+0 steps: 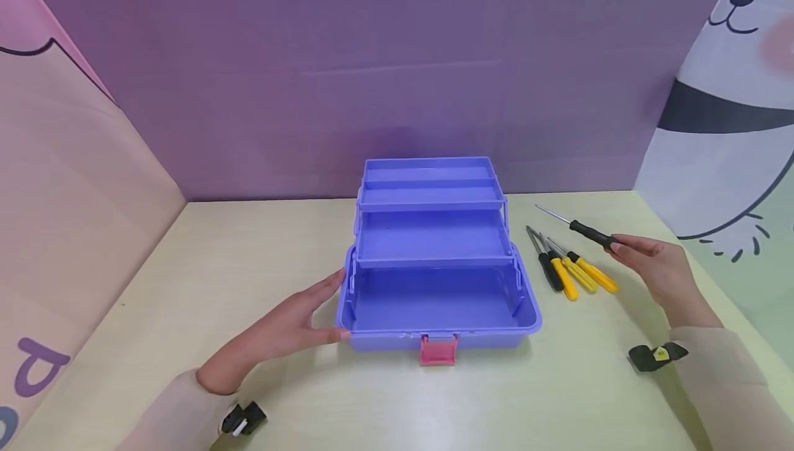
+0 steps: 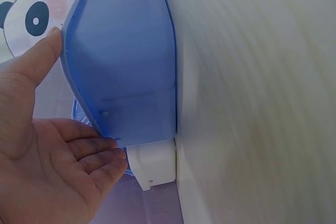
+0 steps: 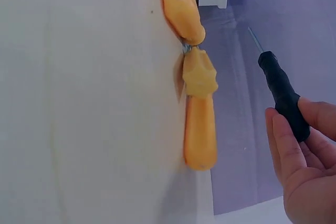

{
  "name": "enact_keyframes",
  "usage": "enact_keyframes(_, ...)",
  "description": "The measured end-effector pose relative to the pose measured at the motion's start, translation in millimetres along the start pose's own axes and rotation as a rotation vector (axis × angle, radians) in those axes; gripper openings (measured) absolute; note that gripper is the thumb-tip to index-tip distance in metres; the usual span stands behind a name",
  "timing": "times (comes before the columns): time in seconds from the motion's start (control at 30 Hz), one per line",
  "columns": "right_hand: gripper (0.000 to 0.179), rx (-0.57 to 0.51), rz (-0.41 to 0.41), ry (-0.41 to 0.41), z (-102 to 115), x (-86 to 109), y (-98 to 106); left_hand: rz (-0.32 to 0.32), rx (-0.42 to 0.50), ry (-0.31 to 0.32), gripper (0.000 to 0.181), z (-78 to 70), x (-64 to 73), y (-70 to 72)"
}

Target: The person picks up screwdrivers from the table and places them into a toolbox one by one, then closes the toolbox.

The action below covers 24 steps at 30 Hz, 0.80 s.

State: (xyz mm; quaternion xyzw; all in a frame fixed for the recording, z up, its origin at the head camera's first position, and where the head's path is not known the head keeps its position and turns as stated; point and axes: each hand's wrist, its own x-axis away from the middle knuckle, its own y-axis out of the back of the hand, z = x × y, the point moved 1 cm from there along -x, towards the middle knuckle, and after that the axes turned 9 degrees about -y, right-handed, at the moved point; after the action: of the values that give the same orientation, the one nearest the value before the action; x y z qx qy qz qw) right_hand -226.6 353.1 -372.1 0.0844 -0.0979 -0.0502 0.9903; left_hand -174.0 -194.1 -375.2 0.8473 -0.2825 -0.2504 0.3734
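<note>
Black-handled screwdriver (image 1: 589,232): raised off the table (image 1: 248,251), to the right of the toolbox (image 1: 490,341), gripped near the butt of its handle
Right hand (image 1: 660,268): thumb and fingers closed narrowly in a pinch round the handle end, most of the handle and the whole shaft sticking out past them
Screwdriver's look: dark, contoured handle, thin metal shaft, tilted, its tip aimed up and to the left in the head view
Left hand (image 1: 288,323): spread wide along the toolbox's left side, thumb at the front corner of the rim, fingertips by the rear corner, as the left wrist view shows
Loose screwdrivers (image 1: 563,277): four in a fan on the table, between the right hand and the toolbox, shafts bunched together, handles toward the person, one black and three with yellow
Toolbox's look: purple-blue, standing upright with two trays (image 1: 434,236) stepped up over its rear part, the deep front compartment uncovered
Latch (image 1: 438,352): pink, hanging at the middle of the front wall
Surroundings: plain purple backdrop (image 1: 397,78) behind, a panel with a cartoon animal (image 1: 726,182) at the right
</note>
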Motion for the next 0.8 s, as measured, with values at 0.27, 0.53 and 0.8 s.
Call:
enact_keyframes(0.27, 0.018, 0.003, -0.016, 0.068, 6, 4.7, -5, 0.003, -0.009, -0.001, 0.093, -1.2, -0.6, 0.5)
enact_keyframes(0.53, 0.019, 0.112, -0.065, 0.047, 11, 8.5, -8, 0.006, -0.007, -0.005, 0.092, -0.7, -1.1, 0.6)
enact_keyframes(0.8, 0.031, 0.182, -0.07, 0.029, 18, 11.2, -15, 0.006, -0.007, 0.014, 0.092, -0.9, 0.6, 1.0)
